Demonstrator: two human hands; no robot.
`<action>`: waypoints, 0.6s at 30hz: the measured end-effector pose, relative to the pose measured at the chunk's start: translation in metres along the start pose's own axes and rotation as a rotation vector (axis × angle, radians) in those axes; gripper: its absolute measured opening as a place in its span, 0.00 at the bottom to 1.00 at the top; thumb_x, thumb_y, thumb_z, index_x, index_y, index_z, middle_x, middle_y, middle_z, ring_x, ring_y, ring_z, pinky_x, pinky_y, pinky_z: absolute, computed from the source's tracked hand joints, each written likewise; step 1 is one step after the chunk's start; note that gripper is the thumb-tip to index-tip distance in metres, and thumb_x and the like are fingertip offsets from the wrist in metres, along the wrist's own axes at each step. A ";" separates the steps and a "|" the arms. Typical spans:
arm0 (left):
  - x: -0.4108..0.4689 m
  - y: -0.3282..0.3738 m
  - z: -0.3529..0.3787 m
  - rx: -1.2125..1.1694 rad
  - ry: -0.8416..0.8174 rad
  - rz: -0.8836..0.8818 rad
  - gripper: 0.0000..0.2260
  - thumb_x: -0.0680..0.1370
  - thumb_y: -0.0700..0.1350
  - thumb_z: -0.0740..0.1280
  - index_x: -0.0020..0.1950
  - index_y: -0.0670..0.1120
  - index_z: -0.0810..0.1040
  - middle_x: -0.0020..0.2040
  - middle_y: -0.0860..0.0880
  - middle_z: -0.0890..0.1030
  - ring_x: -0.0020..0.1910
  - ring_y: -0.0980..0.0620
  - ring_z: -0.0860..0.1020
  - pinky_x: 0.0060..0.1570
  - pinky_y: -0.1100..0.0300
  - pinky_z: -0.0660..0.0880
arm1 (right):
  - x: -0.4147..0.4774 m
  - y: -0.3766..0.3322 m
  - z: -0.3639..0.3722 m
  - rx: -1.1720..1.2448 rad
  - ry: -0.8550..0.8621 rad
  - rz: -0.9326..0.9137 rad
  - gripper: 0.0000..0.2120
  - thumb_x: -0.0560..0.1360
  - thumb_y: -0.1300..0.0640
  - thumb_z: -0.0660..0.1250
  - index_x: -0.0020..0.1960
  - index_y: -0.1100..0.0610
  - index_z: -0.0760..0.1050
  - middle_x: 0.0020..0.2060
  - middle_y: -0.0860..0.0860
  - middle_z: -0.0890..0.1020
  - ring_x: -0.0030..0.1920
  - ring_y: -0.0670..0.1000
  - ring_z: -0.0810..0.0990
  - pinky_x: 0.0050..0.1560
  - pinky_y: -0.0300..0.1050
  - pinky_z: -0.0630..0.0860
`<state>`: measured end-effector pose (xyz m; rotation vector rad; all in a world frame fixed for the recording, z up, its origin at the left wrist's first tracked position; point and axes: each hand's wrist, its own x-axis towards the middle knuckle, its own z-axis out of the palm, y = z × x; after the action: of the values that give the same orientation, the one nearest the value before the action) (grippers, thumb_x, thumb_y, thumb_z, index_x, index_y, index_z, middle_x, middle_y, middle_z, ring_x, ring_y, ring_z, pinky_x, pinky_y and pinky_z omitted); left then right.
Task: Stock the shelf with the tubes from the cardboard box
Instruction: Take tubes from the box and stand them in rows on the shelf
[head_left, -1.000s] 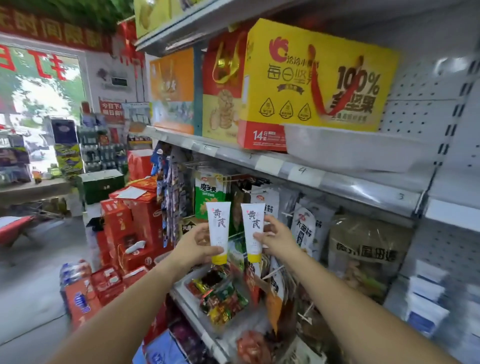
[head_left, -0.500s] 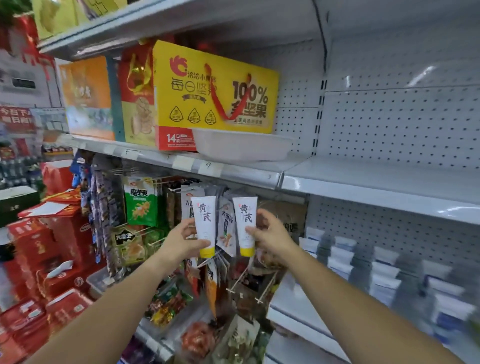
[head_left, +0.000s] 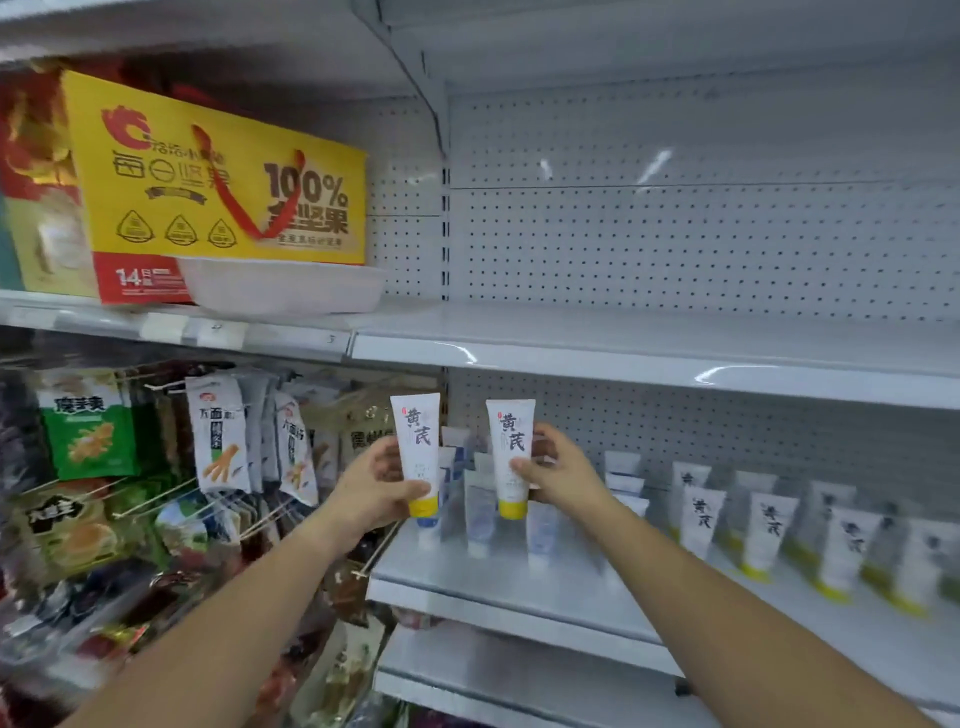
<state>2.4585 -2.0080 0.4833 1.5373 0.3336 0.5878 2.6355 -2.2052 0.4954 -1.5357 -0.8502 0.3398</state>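
Observation:
My left hand (head_left: 376, 486) grips a white tube with a yellow cap (head_left: 415, 452), held upright with the cap down. My right hand (head_left: 558, 475) grips a second, matching tube (head_left: 510, 457) the same way. Both tubes hang in the air above the left end of the white metal shelf (head_left: 519, 587). On that shelf stand several tubes with blue caps (head_left: 480, 512) just behind my hands, and rows of yellow-capped tubes (head_left: 769, 530) further right. The cardboard box is out of view.
The shelf board above (head_left: 649, 358) hangs low over the tubes. A yellow gift box (head_left: 218, 171) and a white plastic tray (head_left: 280, 286) sit on the upper left shelf. Snack bags on pegs (head_left: 218, 441) fill the bay to the left.
The view has swung right from the snack bay to the tube shelf. Both hands carried their tubes rightward with it and now hover over the shelf's left end.

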 end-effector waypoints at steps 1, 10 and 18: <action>0.002 -0.001 0.017 -0.004 -0.024 -0.002 0.25 0.70 0.30 0.75 0.63 0.48 0.75 0.57 0.43 0.83 0.54 0.41 0.83 0.46 0.44 0.81 | -0.007 0.002 -0.018 -0.003 0.025 0.007 0.17 0.76 0.65 0.70 0.60 0.50 0.73 0.53 0.53 0.80 0.53 0.54 0.80 0.44 0.49 0.82; 0.024 -0.016 0.158 -0.019 -0.236 -0.017 0.26 0.69 0.30 0.76 0.63 0.48 0.75 0.58 0.43 0.81 0.56 0.42 0.82 0.46 0.46 0.82 | -0.075 0.013 -0.154 -0.019 0.276 0.043 0.19 0.75 0.65 0.70 0.61 0.49 0.73 0.52 0.53 0.80 0.54 0.56 0.80 0.46 0.51 0.83; 0.032 -0.029 0.262 -0.035 -0.395 -0.020 0.30 0.64 0.35 0.80 0.63 0.48 0.76 0.57 0.43 0.83 0.55 0.41 0.83 0.50 0.39 0.81 | -0.132 0.020 -0.241 -0.013 0.409 0.093 0.17 0.76 0.65 0.70 0.59 0.47 0.74 0.56 0.53 0.80 0.55 0.57 0.81 0.51 0.58 0.82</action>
<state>2.6342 -2.2068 0.4671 1.5744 0.0365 0.2621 2.7115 -2.4693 0.4825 -1.5873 -0.4620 0.0793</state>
